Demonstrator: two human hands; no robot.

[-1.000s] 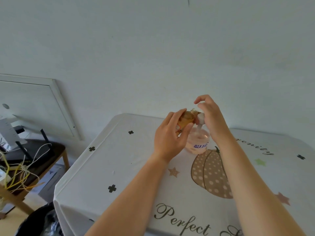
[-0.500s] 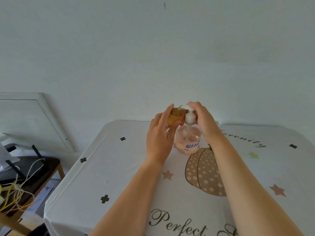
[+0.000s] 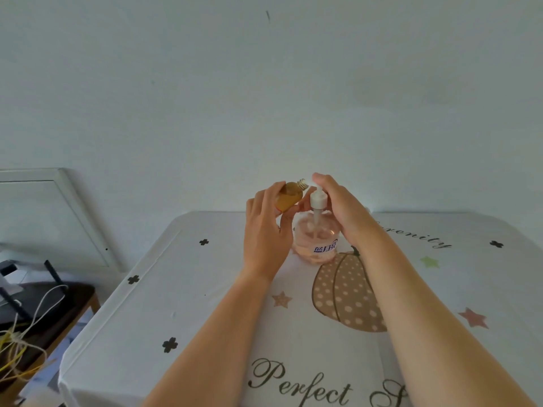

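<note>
A clear pump bottle (image 3: 316,240) with pinkish liquid and a blue label stands on the white printed tablecloth (image 3: 182,304). Its white pump head (image 3: 318,198) is raised. My right hand (image 3: 342,211) rests on top of the pump head, fingers arched over it. My left hand (image 3: 266,233) holds a small amber bottle (image 3: 289,196), tilted so its uncapped threaded neck points at the pump head. The pump's spout is hidden behind my right hand.
The table meets a plain white wall at the back. To the left stands a low dark side table (image 3: 44,312) with cables and a black stand, and a white framed panel (image 3: 55,218) leans on the wall.
The view has shifted a little. The amber bottle has tilted further, its neck close to the pump head. My right hand has settled lower over the pump.
</note>
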